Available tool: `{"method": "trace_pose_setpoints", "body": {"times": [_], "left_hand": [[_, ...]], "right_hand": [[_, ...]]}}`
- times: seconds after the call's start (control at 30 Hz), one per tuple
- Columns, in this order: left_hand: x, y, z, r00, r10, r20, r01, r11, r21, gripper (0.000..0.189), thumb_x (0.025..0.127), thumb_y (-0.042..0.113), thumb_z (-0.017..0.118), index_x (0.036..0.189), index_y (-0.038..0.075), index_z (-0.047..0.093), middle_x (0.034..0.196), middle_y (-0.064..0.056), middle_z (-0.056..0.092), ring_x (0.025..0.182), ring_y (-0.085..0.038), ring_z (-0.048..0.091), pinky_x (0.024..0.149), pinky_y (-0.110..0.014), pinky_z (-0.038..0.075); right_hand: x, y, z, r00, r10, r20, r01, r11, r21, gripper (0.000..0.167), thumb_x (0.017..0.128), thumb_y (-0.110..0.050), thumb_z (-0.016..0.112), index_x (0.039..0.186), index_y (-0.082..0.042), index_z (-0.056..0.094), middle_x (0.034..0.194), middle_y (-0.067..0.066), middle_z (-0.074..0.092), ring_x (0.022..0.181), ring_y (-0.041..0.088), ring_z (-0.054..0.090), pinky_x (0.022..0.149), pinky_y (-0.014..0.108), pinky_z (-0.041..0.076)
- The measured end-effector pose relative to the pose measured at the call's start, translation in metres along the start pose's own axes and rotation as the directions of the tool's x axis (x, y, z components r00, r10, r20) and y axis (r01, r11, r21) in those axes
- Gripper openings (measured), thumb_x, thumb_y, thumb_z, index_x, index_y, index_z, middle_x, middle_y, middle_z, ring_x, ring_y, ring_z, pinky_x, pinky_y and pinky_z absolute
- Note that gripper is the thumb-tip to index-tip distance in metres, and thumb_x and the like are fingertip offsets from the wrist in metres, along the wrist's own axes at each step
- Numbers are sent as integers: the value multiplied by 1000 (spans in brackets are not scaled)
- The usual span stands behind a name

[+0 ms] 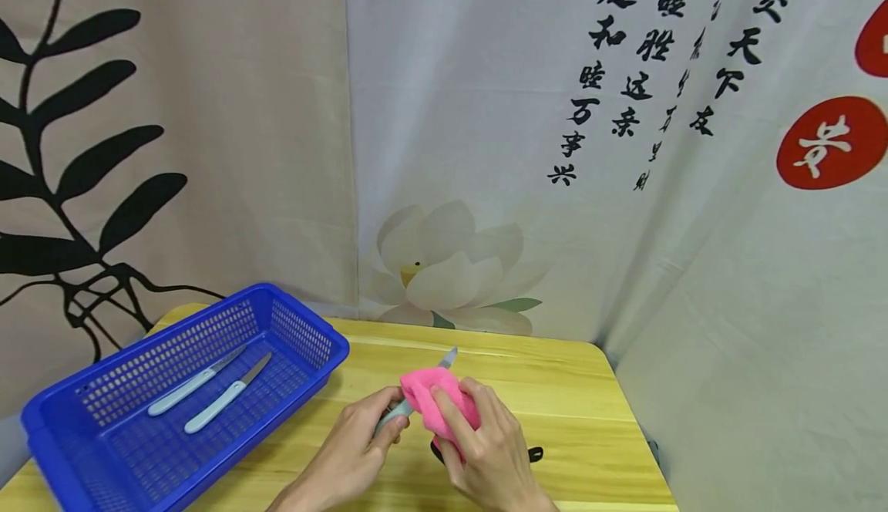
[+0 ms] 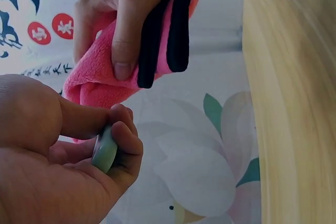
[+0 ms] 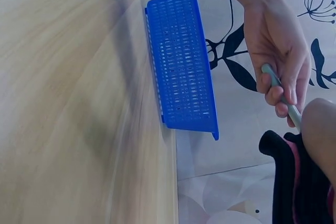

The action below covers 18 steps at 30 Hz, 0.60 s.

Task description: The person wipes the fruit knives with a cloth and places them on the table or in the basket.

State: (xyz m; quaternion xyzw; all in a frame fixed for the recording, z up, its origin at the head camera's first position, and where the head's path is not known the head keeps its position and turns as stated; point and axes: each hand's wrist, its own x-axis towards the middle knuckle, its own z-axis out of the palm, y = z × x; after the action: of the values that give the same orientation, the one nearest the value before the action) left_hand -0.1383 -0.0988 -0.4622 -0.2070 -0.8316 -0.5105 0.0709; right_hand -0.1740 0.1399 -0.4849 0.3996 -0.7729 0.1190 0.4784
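My left hand grips the pale green handle of a small knife, and the handle's butt end shows between its fingers in the left wrist view. With my right hand I hold a folded pink cloth edged in black around the knife's blade. Only the blade tip comes out past the cloth, pointing away from me; the middle of the blade is hidden. Both hands are above the front part of the table, close together.
On the left of the yellow wood-grain table stands a blue plastic basket. Inside it lie two similar knives, one beside the other. A printed curtain hangs behind the table's far edge.
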Motion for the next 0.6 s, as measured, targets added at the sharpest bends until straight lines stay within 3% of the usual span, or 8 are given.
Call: {"method": "trace_pose_setpoints", "body": {"times": [0.07, 0.2, 0.3, 0.4, 0.53, 0.6], "left_hand": [[0, 0, -1, 1000, -13, 21, 13, 1000, -9, 14, 114, 8, 63, 125, 13, 70, 92, 7, 64, 80, 1, 58, 68, -23, 54], [0, 0, -4, 997, -36, 66, 39, 998, -41, 18, 116, 13, 61, 132, 10, 69, 93, 5, 63, 79, 0, 56, 67, -23, 51], [0, 0, -5, 995, -48, 92, 53, 997, -54, 19, 117, 17, 60, 133, 12, 69, 93, 4, 62, 77, 0, 54, 66, -23, 50], [0, 0, -5, 994, -45, 98, 50, 997, -52, 17, 117, 18, 61, 131, 15, 70, 92, 5, 61, 77, 0, 54, 66, -23, 50], [-3, 0, -6, 995, -28, 95, 33, 998, -56, 14, 117, 18, 61, 128, 16, 70, 91, 6, 61, 77, 1, 54, 65, -23, 50], [-4, -1, -6, 995, -24, 96, 30, 998, -61, 13, 117, 18, 61, 127, 17, 70, 91, 7, 60, 77, 1, 54, 65, -23, 50]], "right_hand": [[0, 2, -1, 1000, 11, 1, -11, 1000, -13, 54, 90, -26, 74, 142, -12, 76, 123, 19, 70, 94, 24, 67, 71, 32, 64], [1, 7, -5, 999, 47, 19, -46, 998, -33, 41, 108, -29, 59, 142, -14, 76, 123, 18, 70, 95, 24, 67, 70, 34, 64], [2, 11, -7, 998, 66, 24, -65, 997, -45, 41, 114, -35, 52, 141, -14, 76, 122, 19, 69, 94, 25, 67, 70, 35, 64], [2, 15, -7, 997, 78, 22, -77, 996, -51, 40, 106, -30, 62, 140, -15, 76, 121, 19, 69, 91, 26, 67, 69, 37, 63], [3, 21, -8, 996, 89, 19, -88, 995, -49, 52, 88, -25, 74, 139, -15, 76, 121, 20, 69, 91, 27, 66, 69, 38, 63], [3, 25, -8, 995, 97, 17, -97, 994, -44, 56, 85, -24, 78, 140, -14, 76, 122, 20, 69, 91, 27, 67, 68, 39, 62]]}}
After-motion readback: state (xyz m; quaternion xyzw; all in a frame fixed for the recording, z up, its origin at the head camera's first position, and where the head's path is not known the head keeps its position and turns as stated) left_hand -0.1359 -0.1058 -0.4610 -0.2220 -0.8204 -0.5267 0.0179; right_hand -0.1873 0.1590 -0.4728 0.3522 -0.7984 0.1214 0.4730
